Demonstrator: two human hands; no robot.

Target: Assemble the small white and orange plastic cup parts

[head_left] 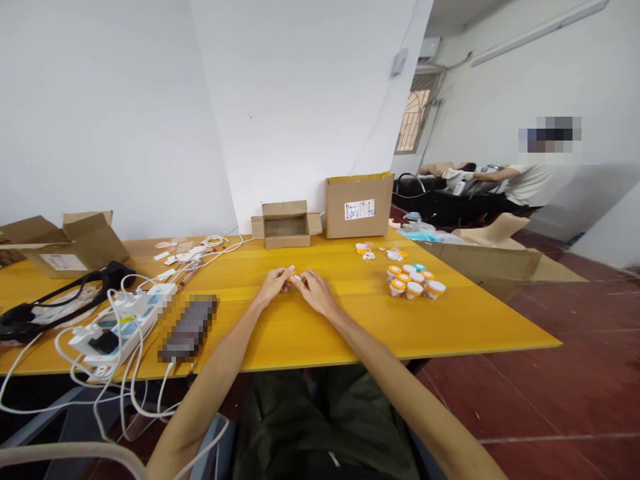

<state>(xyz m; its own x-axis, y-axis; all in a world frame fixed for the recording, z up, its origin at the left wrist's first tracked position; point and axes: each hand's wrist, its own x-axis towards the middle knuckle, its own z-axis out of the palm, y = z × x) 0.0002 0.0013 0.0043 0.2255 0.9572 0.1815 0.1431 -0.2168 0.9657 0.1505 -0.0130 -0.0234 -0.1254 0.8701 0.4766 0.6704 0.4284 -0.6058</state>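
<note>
One broad white wall [300, 87] takes up most of the upper view; a yellow table [350, 327] spans below it, over a dark red floor [545, 373]. Off the table's right edge, a large open carton [470, 267] with pale and bluish stuff in it; past that, a person in a light top [535, 183], arm stretched toward a white bottle [460, 185]. Tall closed box [360, 227] upright near the wall, yellowish tape along its top, white label [359, 209] with print and blue marks, too small to read. Open box [65, 248] at far left, flaps up, its own white label also illegible. Black strapped item [113, 273] in front of it, then a white power strip [143, 327] with plugs and tangled white cables [137, 373]. Small open box [287, 230] just left of the tall one. Dark phone [190, 327] right of the strip, its screen blurred out. Cluster of small jars [413, 287] toward the table's right side, lids orange, white and teal; no wording legible. Left hand [274, 285] and right hand [316, 291] meet over the table's middle, fingers of both closed on a small orange-and-white piece [295, 278]. Two little heaps of white bits [369, 255] with orange rings lie behind the jars.
</note>
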